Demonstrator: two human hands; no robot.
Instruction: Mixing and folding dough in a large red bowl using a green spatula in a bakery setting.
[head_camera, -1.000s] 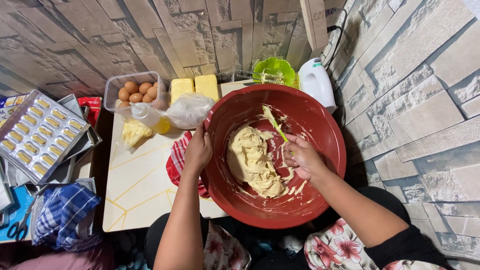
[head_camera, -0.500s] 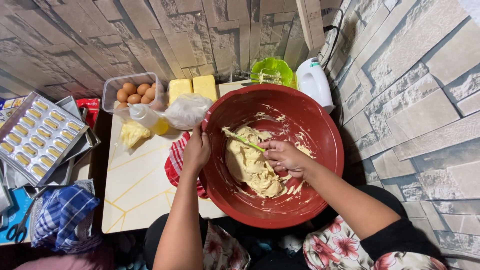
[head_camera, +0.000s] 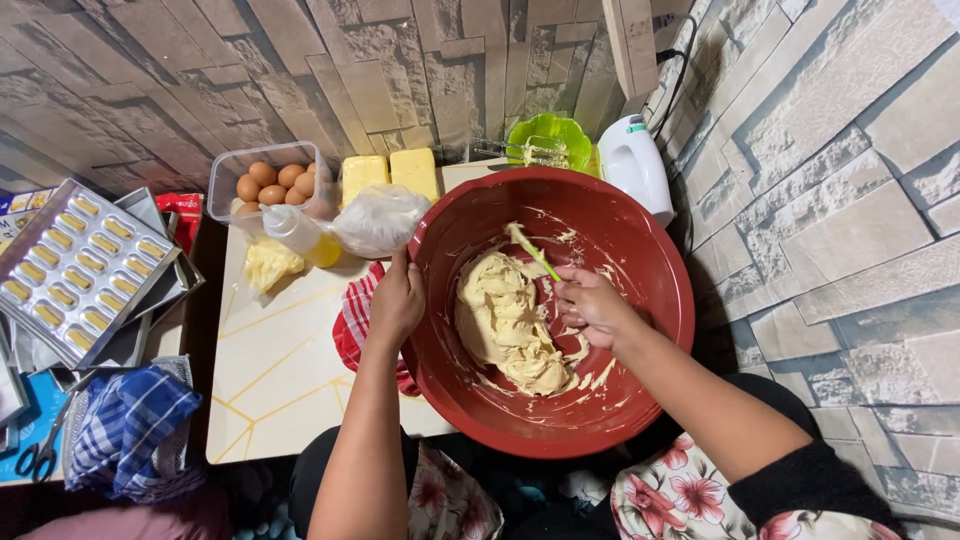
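Now R hand (head_camera: 590, 305) w/ spatula (head_camera: 533, 252) in dough (head_camera: 505, 320)

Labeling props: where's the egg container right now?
Head view, upper left: the egg container sits at the table's far edge, beside the butter blocks, behind the plastic bag.

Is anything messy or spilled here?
Nothing has spilled. Dough smears streak the inner wall of the red bowl, and the red-striped cloth lies bunched partly under it. Otherwise nothing stands out.
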